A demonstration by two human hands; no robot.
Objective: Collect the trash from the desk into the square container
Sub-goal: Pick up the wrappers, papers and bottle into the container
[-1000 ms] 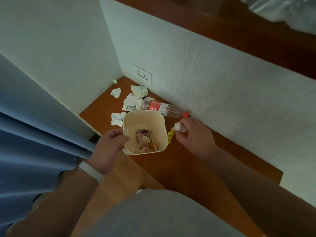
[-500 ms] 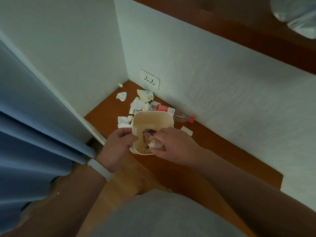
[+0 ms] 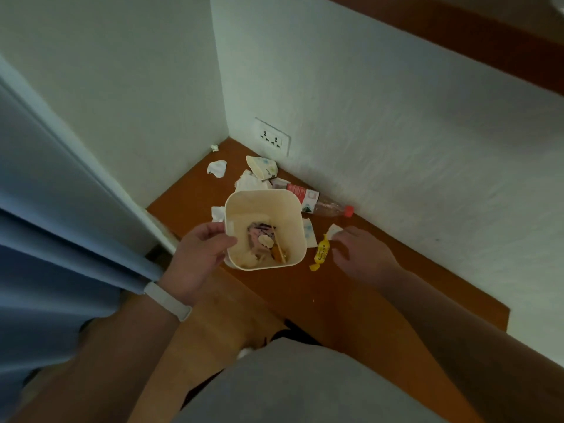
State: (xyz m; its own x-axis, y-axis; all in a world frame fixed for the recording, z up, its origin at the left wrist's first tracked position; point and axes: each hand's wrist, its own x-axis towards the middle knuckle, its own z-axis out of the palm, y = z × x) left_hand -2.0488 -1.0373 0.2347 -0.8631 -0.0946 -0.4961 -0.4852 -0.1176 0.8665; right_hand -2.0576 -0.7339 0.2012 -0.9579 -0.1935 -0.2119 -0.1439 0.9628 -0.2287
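My left hand (image 3: 198, 257) grips the left rim of the cream square container (image 3: 294, 227), which stands on the brown desk (image 3: 351, 300) with wrappers and tissue inside. To the container's right, my right hand (image 3: 363, 254) hovers low over the desk with fingers apart and nothing in it. Its fingertips are at a small white scrap (image 3: 334, 231), and a yellow candy wrapper (image 3: 320, 253) lies just left of the thumb. A plastic bottle (image 3: 317, 204) with a red cap lies along the wall behind. Crumpled tissues (image 3: 217, 167) and a crushed paper pack (image 3: 262, 166) lie in the corner.
White walls close the desk at the back and left, with a socket (image 3: 273, 138) low in the corner. A blue curtain (image 3: 61, 209) hangs at the left. Another white scrap (image 3: 309, 233) touches the container's right side, and a tissue (image 3: 217, 212) its left.
My right hand carried a crumpled tissue from the desk over the container, let it go inside, and has swung back right to the scrap and yellow wrapper. The left hand kept its hold.
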